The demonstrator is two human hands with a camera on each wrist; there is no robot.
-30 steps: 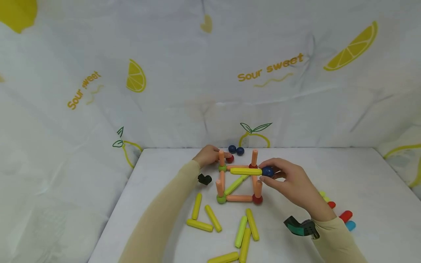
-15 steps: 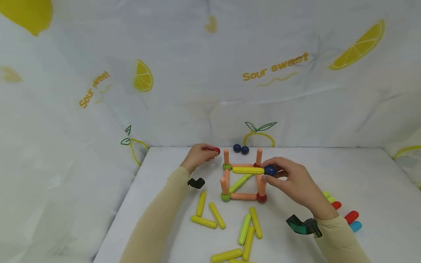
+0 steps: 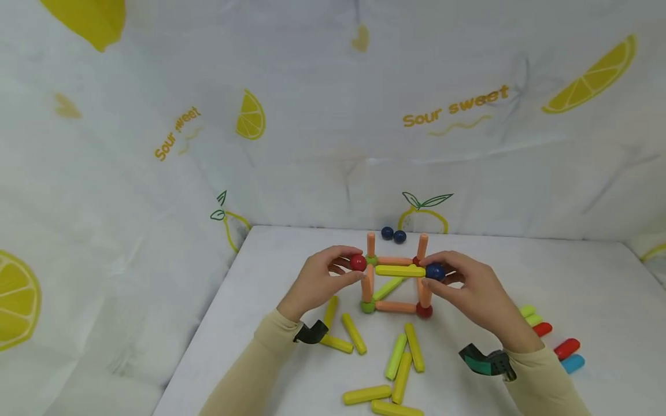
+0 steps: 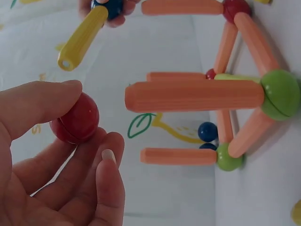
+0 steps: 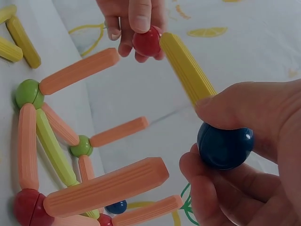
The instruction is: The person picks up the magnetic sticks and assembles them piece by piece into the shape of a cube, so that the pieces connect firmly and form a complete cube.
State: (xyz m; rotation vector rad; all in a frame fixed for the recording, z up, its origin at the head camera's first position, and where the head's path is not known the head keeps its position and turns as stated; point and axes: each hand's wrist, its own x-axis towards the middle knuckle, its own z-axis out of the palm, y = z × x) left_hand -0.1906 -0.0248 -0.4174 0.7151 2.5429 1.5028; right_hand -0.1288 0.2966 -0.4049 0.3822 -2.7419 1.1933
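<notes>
My left hand (image 3: pixel 324 278) pinches a red ball (image 4: pixel 77 118) between thumb and fingers. Opposite it, my right hand (image 3: pixel 468 289) holds a blue ball (image 5: pixel 225 147) with a yellow stick (image 3: pixel 399 271) attached, the stick's free end pointing left toward the red ball. In the left wrist view a gap shows between that end and the red ball. Both hands are above a square frame of orange sticks (image 3: pixel 395 307), joined at the corners by green balls (image 3: pixel 367 307) and red balls (image 3: pixel 424 311). Orange posts stand up from its corners, and a yellow-green stick (image 3: pixel 388 288) crosses it diagonally.
Two blue balls (image 3: pixel 393 234) lie behind the frame. Several loose yellow sticks (image 3: pixel 366 394) and a yellow-green one (image 3: pixel 396 356) lie in front. At right are red sticks (image 3: pixel 567 348), a blue stick (image 3: pixel 573 363) and yellow-green pieces (image 3: pixel 531 314). A printed cloth (image 3: pixel 333 115) hangs behind the table.
My left hand has picked up the red ball from the back of the table, drawn it left, then brought it toward the yellow stick's free end. My right hand has stayed nearly still over the frame.
</notes>
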